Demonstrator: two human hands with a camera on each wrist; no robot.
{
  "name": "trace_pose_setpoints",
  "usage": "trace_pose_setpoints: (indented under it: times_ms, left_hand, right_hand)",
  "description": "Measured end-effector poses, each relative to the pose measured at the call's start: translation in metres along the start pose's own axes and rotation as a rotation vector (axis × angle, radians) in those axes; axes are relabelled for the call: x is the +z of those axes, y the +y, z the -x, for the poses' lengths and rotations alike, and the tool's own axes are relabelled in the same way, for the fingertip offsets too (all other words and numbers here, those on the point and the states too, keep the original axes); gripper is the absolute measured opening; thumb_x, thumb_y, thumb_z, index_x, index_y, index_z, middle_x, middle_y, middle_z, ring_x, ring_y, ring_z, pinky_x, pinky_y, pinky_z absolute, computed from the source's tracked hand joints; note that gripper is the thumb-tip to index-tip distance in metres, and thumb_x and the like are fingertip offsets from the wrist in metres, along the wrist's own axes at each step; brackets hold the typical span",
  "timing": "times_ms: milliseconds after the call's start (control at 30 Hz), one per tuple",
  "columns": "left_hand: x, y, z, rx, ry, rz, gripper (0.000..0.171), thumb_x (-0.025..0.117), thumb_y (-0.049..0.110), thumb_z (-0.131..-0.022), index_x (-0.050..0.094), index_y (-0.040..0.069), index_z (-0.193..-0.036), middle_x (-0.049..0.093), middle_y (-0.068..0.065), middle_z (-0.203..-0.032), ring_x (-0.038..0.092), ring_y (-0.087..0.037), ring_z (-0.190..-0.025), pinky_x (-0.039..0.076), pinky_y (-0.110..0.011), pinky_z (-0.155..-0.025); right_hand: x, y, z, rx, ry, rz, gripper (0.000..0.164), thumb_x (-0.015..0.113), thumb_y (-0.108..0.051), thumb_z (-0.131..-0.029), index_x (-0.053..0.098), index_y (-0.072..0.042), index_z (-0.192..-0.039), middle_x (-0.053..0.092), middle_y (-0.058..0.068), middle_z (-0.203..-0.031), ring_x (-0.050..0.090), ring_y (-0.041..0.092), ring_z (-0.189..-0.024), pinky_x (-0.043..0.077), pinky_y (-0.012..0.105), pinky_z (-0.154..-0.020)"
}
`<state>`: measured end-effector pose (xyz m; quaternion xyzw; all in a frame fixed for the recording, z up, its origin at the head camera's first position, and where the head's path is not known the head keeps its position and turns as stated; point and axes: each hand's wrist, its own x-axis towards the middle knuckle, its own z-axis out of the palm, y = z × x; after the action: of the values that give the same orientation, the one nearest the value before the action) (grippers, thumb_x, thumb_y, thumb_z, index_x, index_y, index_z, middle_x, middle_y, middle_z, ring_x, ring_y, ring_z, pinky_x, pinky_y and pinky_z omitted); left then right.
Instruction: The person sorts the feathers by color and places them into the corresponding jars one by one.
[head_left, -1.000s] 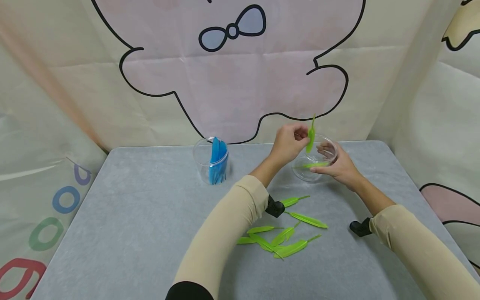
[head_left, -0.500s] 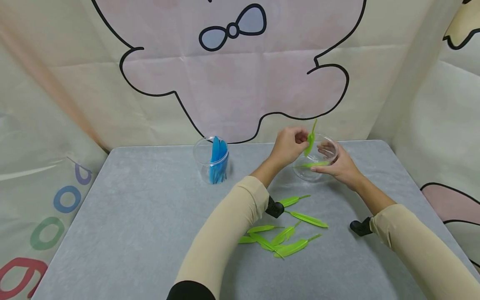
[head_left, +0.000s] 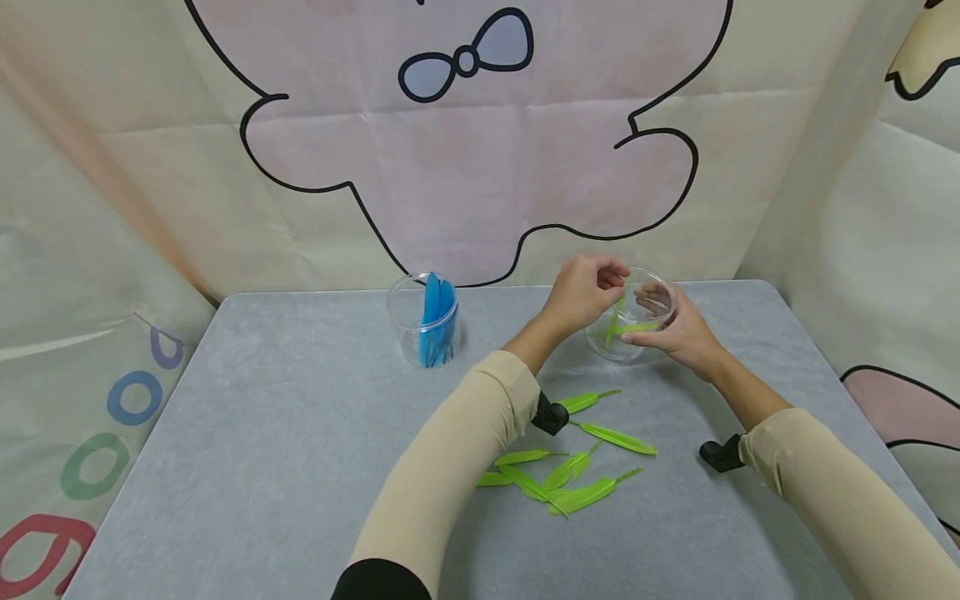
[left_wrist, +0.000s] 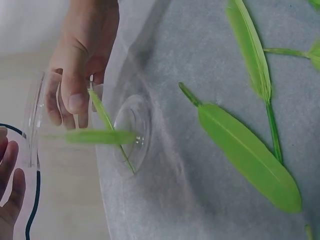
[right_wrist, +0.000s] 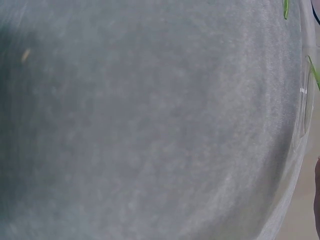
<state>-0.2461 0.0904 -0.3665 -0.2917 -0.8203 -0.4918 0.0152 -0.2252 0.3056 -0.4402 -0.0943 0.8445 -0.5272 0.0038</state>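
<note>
My right hand (head_left: 678, 333) grips the right side of a clear plastic cup (head_left: 643, 279) near the back of the table. Inside that cup are two green feathers: a thin-looking one (left_wrist: 103, 112) slants across, and another (left_wrist: 100, 136) is blurred in the left wrist view. Beside the rim, my left hand (head_left: 588, 287) has its fingers loosely bent, with nothing between them; in the left wrist view its fingertips (left_wrist: 17, 185) stand apart from the feathers. Several more green feathers (head_left: 588, 497) lie on the table below my left wrist.
A second clear cup (head_left: 401, 321) with blue feathers (head_left: 437, 321) stands to the left at the back. The grey table (head_left: 262, 450) meets a printed cloth backdrop (head_left: 450, 167). In the right wrist view, mostly tabletop shows, with the cup at the right edge.
The green feather that my left hand pinched above the rim has left the fingers and dropped into the cup. My right hand keeps holding the cup in place.
</note>
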Motion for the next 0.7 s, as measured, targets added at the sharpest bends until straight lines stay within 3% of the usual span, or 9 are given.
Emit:
trace_pose_setpoints:
  times_ms: [233, 467, 700]
  left_hand:
    - [-0.007, 0.001, 0.005, 0.062, -0.003, 0.019, 0.016, 0.067, 0.006, -0.094, 0.071, 0.005, -0.109, 0.071, -0.004, -0.099, 0.064, -0.006, -0.086, 0.048, -0.011, -0.077]
    - [-0.026, -0.007, 0.025, 0.088, -0.055, 0.071, 0.015, 0.068, 0.007, -0.093, 0.071, 0.006, -0.108, 0.069, -0.002, -0.096, 0.063, -0.009, -0.083, 0.051, -0.017, -0.073]
    - [-0.047, -0.027, 0.056, 0.034, -0.214, 0.088, 0.016, 0.07, 0.006, -0.093, 0.071, 0.002, -0.108, 0.067, -0.006, -0.096, 0.063, -0.015, -0.084, 0.052, -0.019, -0.076]
  right_hand:
    - [0.0, -0.001, 0.001, -0.002, 0.005, -0.002, 0.082, 0.083, -0.003, -0.08, 0.032, -0.001, -0.145, 0.04, 0.018, -0.149, 0.037, 0.031, -0.14, 0.041, 0.028, -0.104]
    - [0.001, 0.0, 0.001, -0.016, 0.017, 0.012, 0.078, 0.083, -0.003, -0.079, 0.036, -0.001, -0.141, 0.042, 0.019, -0.147, 0.039, 0.031, -0.139, 0.04, 0.012, -0.091]
    - [0.002, -0.001, 0.0, -0.03, 0.027, 0.016, 0.081, 0.084, -0.002, -0.078, 0.035, 0.0, -0.142, 0.043, 0.022, -0.146, 0.04, 0.032, -0.138, 0.04, 0.014, -0.096]
